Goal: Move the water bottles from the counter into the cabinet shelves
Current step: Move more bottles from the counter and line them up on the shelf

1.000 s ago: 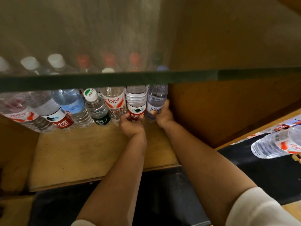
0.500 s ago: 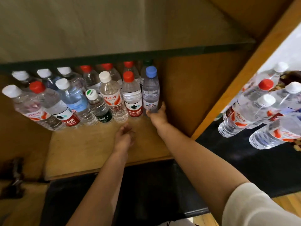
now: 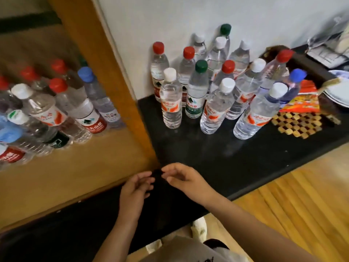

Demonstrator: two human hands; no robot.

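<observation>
Several clear water bottles with red, white, green and blue caps stand in a cluster on the black counter by the white wall. More bottles stand in rows on the wooden cabinet shelf at the left, a blue-capped one at the row's right end. My left hand and my right hand hover side by side over the counter's front edge, fingers loosely curled and apart, holding nothing. Both are well short of the counter bottles.
The cabinet's wooden side post separates shelf from counter. A woven mat, a red snack packet, plates and a dark tray sit at the counter's right. Wood floor lies below right.
Both hands let go of the bottles on the shelf and drew back out to the counter's front edge. The view swung right, bringing the counter bottles into sight.
</observation>
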